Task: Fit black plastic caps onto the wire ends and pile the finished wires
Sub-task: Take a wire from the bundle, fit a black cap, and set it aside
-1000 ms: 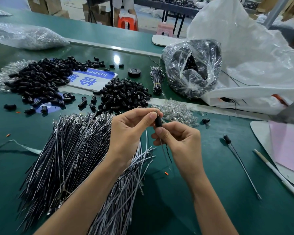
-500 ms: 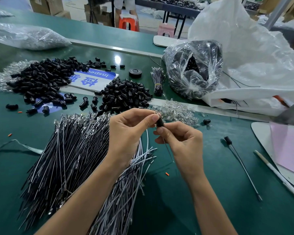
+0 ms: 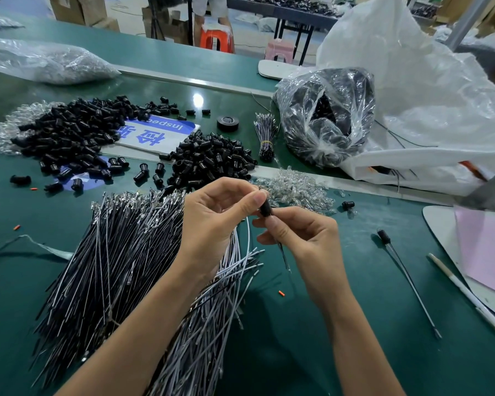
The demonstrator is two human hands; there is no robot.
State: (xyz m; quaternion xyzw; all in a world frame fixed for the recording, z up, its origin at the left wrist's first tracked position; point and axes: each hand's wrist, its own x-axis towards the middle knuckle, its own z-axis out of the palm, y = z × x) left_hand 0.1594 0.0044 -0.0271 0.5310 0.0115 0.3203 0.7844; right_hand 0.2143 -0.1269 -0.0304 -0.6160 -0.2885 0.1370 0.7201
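My left hand and my right hand meet above the green table. Between their fingertips sits a black plastic cap; both pinch it, the left from above, the right from below. A thin dark wire hangs down from the cap beside my right palm. A big pile of black and grey wires lies under my left forearm. Two heaps of loose black caps lie further back. One capped wire lies alone to the right.
A clear bag of black parts and a large white sack stand at the back right. Clear small parts lie past my hands. A tied wire bundle, a tape roll, a white pen and pink paper are nearby.
The wire below the cap has swung slightly; my fingers shifted a little on the cap. Both hands stay at the same spot.
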